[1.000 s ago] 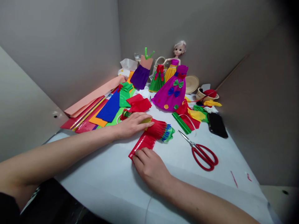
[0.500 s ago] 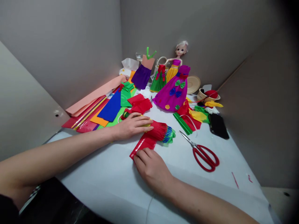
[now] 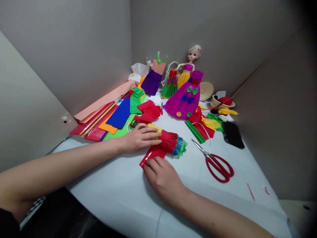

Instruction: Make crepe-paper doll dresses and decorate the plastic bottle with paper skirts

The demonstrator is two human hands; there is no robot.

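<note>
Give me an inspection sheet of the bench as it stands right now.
surface: white tabletop, small red snippets near its right edge.
job's things: red crepe strip joining a fringed red roll, with blue-green fringe at its end; yellow paper at the roll.
clutter: red-handled scissors, doll, magenta paper gown, coloured paper sheets.
grippers: left hand curled over the yellow paper; right hand pressing the strip.
cables: thin pale cord at the near edge.
surroundings: grey walls.
</note>
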